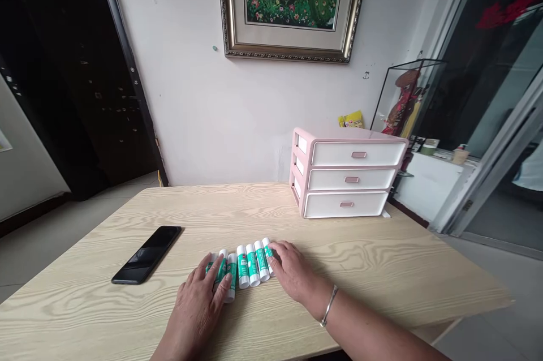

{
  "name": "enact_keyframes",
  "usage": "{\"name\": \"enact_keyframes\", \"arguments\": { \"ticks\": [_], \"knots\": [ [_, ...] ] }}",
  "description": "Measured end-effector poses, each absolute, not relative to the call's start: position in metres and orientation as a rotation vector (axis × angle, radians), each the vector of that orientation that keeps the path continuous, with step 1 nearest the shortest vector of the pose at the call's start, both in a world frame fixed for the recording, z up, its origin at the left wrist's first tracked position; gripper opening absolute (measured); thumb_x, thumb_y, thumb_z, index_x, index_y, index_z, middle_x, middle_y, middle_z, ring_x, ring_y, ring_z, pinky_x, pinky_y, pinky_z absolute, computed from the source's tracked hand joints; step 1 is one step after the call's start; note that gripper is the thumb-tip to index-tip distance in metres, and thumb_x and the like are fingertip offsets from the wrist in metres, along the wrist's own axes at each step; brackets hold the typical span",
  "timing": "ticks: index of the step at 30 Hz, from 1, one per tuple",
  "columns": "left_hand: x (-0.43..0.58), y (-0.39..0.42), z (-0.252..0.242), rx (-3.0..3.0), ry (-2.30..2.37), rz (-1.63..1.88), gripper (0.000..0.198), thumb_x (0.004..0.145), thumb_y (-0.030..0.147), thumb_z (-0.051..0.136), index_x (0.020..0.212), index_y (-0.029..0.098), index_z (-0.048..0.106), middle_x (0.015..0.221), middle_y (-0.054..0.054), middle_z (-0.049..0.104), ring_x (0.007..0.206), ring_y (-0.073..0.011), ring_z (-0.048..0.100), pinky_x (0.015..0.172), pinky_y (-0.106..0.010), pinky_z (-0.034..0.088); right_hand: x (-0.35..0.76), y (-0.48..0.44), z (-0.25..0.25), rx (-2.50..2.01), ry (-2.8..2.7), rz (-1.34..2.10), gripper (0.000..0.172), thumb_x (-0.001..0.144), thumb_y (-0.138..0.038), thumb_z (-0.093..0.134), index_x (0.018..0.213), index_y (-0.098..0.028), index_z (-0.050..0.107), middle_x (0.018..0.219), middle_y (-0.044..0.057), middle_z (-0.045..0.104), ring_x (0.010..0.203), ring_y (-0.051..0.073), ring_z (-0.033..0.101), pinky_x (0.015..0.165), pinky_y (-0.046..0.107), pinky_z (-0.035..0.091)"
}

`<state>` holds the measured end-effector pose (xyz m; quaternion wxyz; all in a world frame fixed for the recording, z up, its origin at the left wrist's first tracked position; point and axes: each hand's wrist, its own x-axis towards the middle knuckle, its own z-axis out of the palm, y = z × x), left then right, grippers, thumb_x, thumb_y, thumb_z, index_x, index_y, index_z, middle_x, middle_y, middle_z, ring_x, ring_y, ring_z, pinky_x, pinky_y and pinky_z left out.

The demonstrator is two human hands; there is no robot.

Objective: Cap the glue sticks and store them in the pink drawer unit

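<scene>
White plastic tubes with green labels (250, 266) lie side by side on the pale wood tabletop (360, 293), nearer its front edge, their long axes pointing away from the person and the row running crosswise between the hands. The left hand (198, 305) lies spread over the row's left end, fingers across the end tubes, without a clear grip. The right hand (293, 271), half open, touches the rightmost tube with its fingertips (271, 250). A black phone (146, 254) lies further left; a pink-and-white drawer unit (348, 173) stands beyond the row.
</scene>
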<state>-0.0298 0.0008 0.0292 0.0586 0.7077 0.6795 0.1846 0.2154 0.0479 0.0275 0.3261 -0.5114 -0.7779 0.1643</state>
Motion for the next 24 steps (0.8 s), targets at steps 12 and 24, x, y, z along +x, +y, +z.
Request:
{"name": "enact_keyframes", "arguments": {
  "ticks": [12,24],
  "knots": [
    [-0.045,0.013,-0.002,2.184,2.042,0.751,0.059,0.092,0.051,0.034,0.131,0.018,0.062,0.146,-0.014,0.052,0.132,-0.0312,0.051,0.102,-0.049,0.047,0.333,0.119,0.02,-1.379,-0.696,0.967,0.024,0.086,-0.034,0.062,0.106,-0.021,0.059,0.093,0.005,0.07,0.08,0.017,0.066,0.062,0.024,0.052],
    [-0.056,0.024,-0.017,2.151,1.958,0.844,0.058,0.092,0.057,0.037,0.127,0.021,0.064,0.143,-0.011,0.055,0.132,-0.0282,0.052,0.111,-0.048,0.042,0.4,0.169,0.056,-1.384,-0.272,1.061,0.018,0.095,-0.039,0.052,0.097,-0.021,0.052,0.074,0.003,0.062,0.058,0.013,0.061,0.052,0.022,0.05]
  ]
}}
